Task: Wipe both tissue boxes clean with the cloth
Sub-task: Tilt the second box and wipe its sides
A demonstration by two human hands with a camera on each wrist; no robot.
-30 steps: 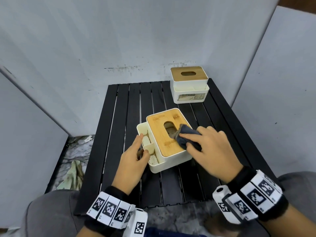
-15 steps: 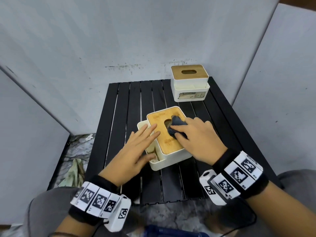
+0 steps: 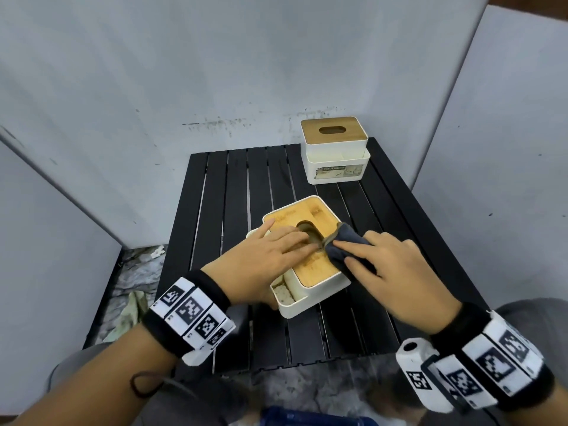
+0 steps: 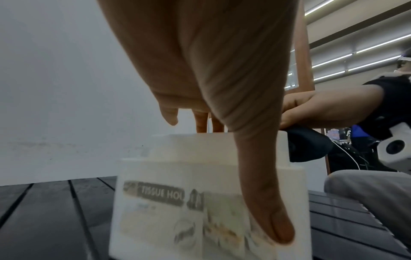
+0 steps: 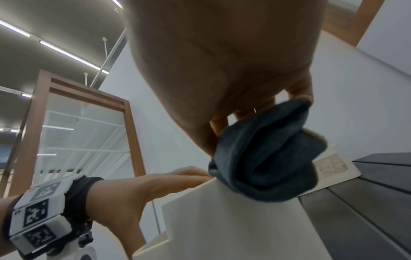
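Observation:
A white tissue box with a bamboo lid [image 3: 307,210] sits mid-table, its labelled side [image 4: 177,202] facing me. My left hand [image 3: 276,247] lies flat on the lid with straight fingers beside the slot, and its thumb [image 4: 262,193] presses down the labelled side. My right hand [image 3: 387,265] pinches a dark grey cloth [image 3: 345,241] bunched against the lid's right edge and upper right side [image 5: 266,158]. A second tissue box [image 3: 335,152], same style, stands untouched at the table's far right corner.
The black slatted table [image 3: 227,210] is enclosed by grey panels behind and on both sides. A crumpled greenish rag [image 3: 129,312] lies on the floor to the left. My knees sit at the near edge, with a blue object [image 3: 307,418] between them.
My left hand moved from the box's left side compartments up onto the lid. My right hand slid the cloth from around the slot to the lid's right edge.

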